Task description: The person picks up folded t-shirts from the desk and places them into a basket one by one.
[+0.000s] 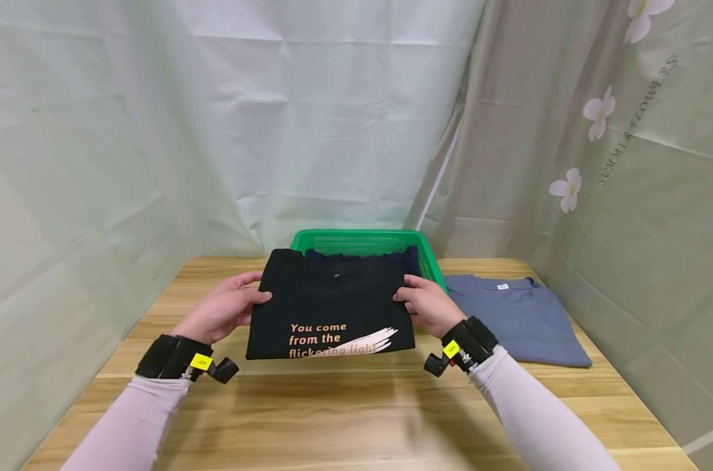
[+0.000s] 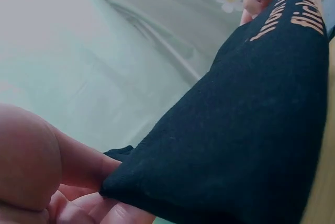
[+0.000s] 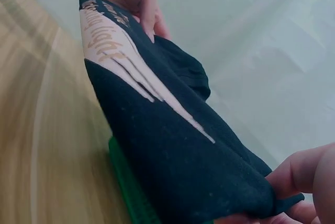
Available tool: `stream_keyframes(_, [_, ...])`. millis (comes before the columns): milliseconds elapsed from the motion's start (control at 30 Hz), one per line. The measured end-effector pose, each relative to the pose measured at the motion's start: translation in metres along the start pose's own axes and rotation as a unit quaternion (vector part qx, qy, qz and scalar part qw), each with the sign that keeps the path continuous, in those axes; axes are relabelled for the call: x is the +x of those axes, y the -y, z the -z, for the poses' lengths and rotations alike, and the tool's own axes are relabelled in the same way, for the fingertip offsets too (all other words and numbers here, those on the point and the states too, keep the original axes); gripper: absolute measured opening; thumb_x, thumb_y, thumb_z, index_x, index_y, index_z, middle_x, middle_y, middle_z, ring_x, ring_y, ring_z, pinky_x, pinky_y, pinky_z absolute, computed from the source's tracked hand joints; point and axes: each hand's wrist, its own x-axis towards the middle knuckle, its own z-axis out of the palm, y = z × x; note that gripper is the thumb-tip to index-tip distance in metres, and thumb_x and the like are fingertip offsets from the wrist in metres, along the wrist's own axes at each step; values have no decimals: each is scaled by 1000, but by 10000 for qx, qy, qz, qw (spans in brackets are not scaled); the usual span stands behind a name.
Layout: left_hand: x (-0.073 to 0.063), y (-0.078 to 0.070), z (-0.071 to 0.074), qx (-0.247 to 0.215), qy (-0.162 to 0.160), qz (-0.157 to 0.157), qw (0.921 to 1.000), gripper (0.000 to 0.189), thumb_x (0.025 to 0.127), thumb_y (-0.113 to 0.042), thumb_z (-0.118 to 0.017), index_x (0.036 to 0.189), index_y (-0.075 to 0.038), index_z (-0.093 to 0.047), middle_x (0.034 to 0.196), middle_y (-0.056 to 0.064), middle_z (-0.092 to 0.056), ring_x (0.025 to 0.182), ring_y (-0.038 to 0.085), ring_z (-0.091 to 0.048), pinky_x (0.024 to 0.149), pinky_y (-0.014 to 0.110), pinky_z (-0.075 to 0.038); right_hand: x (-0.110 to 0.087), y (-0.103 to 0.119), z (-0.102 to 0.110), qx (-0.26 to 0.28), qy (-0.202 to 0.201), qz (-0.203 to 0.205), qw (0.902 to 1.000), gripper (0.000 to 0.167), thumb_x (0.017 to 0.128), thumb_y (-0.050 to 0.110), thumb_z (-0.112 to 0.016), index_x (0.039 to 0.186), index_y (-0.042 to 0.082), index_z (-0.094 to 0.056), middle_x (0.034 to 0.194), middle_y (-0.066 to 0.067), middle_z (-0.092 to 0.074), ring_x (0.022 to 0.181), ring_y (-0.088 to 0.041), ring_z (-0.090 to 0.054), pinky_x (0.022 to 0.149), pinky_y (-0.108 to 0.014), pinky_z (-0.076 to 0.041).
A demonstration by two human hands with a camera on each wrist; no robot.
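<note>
A folded black T-shirt with printed lettering and a pale brush-stroke design hangs above the table, held level between both hands. My left hand pinches its left edge, thumb on top and fingers underneath. On the opposite edge my right hand grips the cloth in the same way. Behind the shirt stands a green plastic basket, partly hidden by it. Dark navy cloth shows inside the basket. The wrist views show the thumbs pressing on the shirt's side edges.
A folded grey-blue T-shirt lies on the right of the wooden table, beside the basket. Pale curtains hang close behind the table and along both sides.
</note>
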Motion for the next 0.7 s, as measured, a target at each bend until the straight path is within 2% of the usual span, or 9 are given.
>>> stream_keyframes(133, [13, -3, -6, 1, 104, -48, 9999, 67, 113, -10, -55, 169, 6, -22, 110, -7, -79, 95, 9, -80, 86, 29, -67, 2, 4, 12, -159, -114, -43, 9998, 81, 105, 12, -61, 176, 7, -21, 176, -22, -37, 152, -45, -51, 114, -56, -56])
stream_keyframes(267, [27, -9, -11, -24, 75, -43, 10000, 66, 113, -9, -54, 169, 5, -23, 108, -8, -79, 94, 8, -80, 86, 27, -67, 7, 10, 22, -265, -220, -102, 9994, 81, 105, 14, -61, 176, 9, -23, 177, -19, -36, 152, -42, -48, 103, -43, -60])
stream_keyframes(367, [36, -16, -14, -52, -5, -4, 10000, 67, 113, -8, -54, 171, 3, -23, 108, -9, -79, 94, 7, -79, 86, 27, -67, 12, 15, 29, -346, -245, -46, 9991, 78, 106, 15, -60, 176, 9, -25, 173, -20, -42, 141, -35, -57, 93, -34, -61])
stream_keyframes(467, [44, -24, -17, -53, -92, 22, 9999, 69, 113, -8, -54, 173, 1, -20, 111, -8, -78, 94, 6, -79, 87, 26, -67, 18, 22, 34, -344, -189, 42, 9992, 74, 107, 14, -57, 175, 8, -27, 167, -21, -49, 127, -28, -65, 89, -30, -63])
stream_keyframes(700, [65, -38, -21, 5, -342, 145, 9993, 70, 113, -10, -56, 174, -3, -23, 110, -6, -76, 90, 6, -78, 84, 25, -66, 32, 38, 42, -121, -225, 107, 9996, 75, 105, 10, -56, 174, 7, -27, 170, -19, -45, 104, -14, -70, 79, -26, -64])
